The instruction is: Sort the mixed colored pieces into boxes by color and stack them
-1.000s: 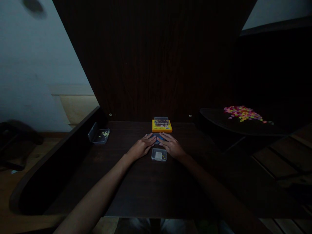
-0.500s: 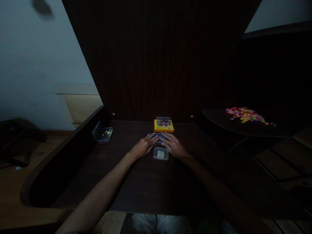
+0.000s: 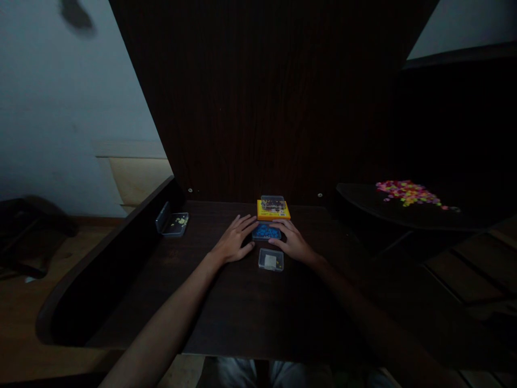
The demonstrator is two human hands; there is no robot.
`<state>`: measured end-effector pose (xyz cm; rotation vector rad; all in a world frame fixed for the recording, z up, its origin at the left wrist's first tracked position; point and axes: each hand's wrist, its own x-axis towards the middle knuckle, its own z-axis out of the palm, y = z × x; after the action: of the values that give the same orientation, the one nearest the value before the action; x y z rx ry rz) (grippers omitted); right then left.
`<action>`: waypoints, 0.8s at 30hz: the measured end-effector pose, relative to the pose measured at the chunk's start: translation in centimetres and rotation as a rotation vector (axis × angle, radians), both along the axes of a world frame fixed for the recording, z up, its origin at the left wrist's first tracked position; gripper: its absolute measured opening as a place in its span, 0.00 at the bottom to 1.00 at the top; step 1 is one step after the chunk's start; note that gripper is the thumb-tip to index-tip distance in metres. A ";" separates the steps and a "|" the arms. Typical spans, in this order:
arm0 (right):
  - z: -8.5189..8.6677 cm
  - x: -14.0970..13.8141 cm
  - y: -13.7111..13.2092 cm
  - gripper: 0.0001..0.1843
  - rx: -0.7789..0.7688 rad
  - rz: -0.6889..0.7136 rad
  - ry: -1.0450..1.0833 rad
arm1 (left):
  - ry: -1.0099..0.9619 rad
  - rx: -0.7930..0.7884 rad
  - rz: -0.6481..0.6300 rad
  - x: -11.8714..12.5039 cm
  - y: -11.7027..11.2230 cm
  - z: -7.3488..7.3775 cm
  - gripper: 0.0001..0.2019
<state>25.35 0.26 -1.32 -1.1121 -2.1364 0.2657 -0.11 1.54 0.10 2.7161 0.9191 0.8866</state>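
A flat clear plastic box (image 3: 266,231) with small blue pieces inside lies on the dark table between my hands. My left hand (image 3: 235,240) is open at its left end, fingers spread, with the fingertips by the far left corner and the thumb off the box. Across the right end of the same box reaches my right hand (image 3: 294,242), its fingers at the far edge and thumb at the near edge. Closer to me lies a second clear box (image 3: 271,260) with a white label and a few yellow bits.
Behind the blue box, a yellow box (image 3: 274,217) carries another clear box (image 3: 273,202) of small pieces. An opened clear box (image 3: 175,224) with pale pieces sits left, near the raised side panel (image 3: 105,264). Colourful pieces (image 3: 412,193) are heaped on a shelf at the right.
My hands have drawn apart from on top of the blue box, so its contents show. My left hand has moved left and spread its fingers; my right thumb now lies at the near edge.
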 end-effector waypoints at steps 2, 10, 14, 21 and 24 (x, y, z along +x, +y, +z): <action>0.8 0.4 0.5 0.20 0.032 -0.017 0.018 | -0.009 0.029 0.183 -1.1 0.7 0.0 0.25; 4.6 2.2 5.5 0.20 0.135 -0.154 0.045 | -0.135 0.046 0.924 -5.2 3.0 -1.5 0.26; 4.1 2.6 8.1 0.20 0.113 -0.186 0.029 | -0.098 0.036 1.053 -5.6 3.1 -2.0 0.26; 2.3 2.5 9.9 0.21 0.111 -0.253 -0.021 | 0.191 -0.021 1.129 -5.3 2.3 -0.3 0.27; 2.1 2.5 10.0 0.21 0.135 -0.260 -0.039 | 0.266 -0.052 1.151 -5.1 1.8 0.8 0.27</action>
<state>27.82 10.30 0.82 -1.3068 -1.9837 -0.0203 -5.21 3.35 0.91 2.1058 2.5826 0.5517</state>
